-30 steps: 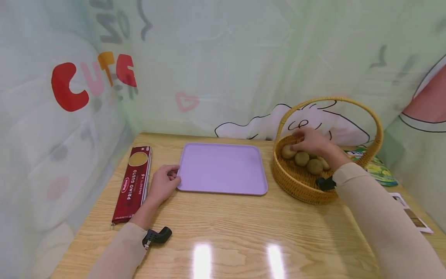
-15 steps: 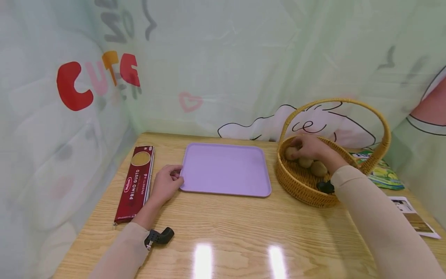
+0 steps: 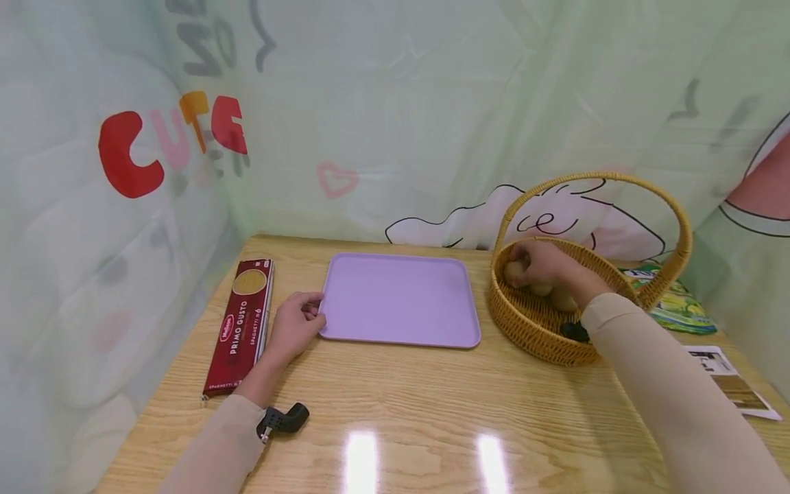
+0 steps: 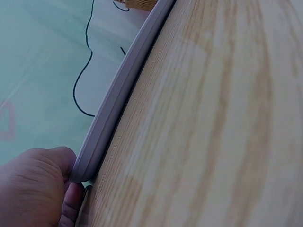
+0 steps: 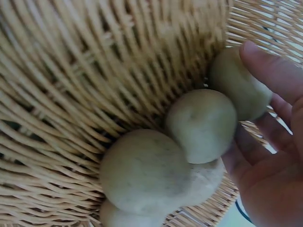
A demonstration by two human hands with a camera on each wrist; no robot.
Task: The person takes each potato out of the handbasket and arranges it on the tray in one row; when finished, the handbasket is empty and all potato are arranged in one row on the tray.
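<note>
A lilac tray (image 3: 401,298) lies flat on the wooden table. My left hand (image 3: 296,322) pinches its near left corner; in the left wrist view the thumb is over the tray rim (image 4: 118,94) and the fingers are below. At the right, my right hand (image 3: 549,264) reaches into a wicker basket (image 3: 524,336) with a tall arched handle. There it grips a potato (image 5: 236,85), thumb on one side and fingers round the other. Several more potatoes, among them a large one (image 5: 144,170), lie against each other on the basket's woven bottom.
A red spaghetti box (image 3: 239,326) lies left of the left hand. Behind the basket is a green and yellow packet (image 3: 675,302), and a printed card (image 3: 734,384) lies near the table's right edge. A printed curtain (image 3: 370,123) hangs behind the table.
My right hand has come down inside the basket and closed on the leftmost potato. My left hand stays at the tray corner. The head view has shifted slightly.
</note>
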